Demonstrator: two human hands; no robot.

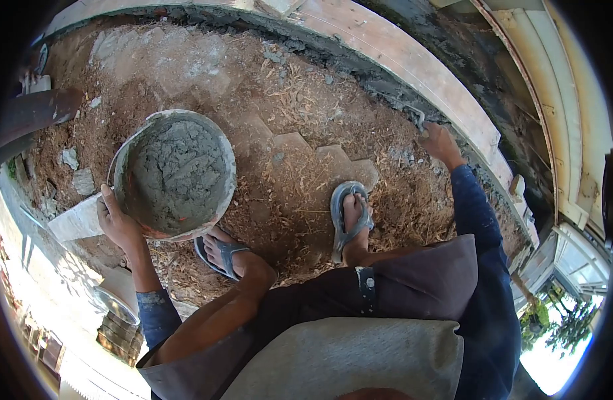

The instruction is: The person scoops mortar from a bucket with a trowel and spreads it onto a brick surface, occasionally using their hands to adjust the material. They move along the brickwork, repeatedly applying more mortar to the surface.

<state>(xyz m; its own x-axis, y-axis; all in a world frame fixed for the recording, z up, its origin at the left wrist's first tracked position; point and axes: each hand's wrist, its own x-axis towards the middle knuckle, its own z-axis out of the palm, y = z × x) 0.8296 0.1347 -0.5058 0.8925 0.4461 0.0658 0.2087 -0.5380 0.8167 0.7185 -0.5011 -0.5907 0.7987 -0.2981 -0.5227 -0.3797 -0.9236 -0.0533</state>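
Note:
A bucket point(228, 157) of wet grey mortar point(180, 170) stands on the dirt at the left. At its near-left rim, my left hand point(123, 223) grips the bucket, with the thumb pointing up along the side near the wire handle. Out to the right, my right hand point(442, 145) is closed round a trowel point(418, 117). The trowel's bent metal neck shows above the fingers; its blade is hard to make out against the grey mortar strip point(386, 83) beneath the long curved board.
The long pale board point(413, 60) curves across the top and right. Hexagonal paving stones point(336, 160) lie partly buried in the dirt between bucket and board. My sandalled feet point(352, 217) are close below. A dark curved metal piece point(36, 117) juts in from the left.

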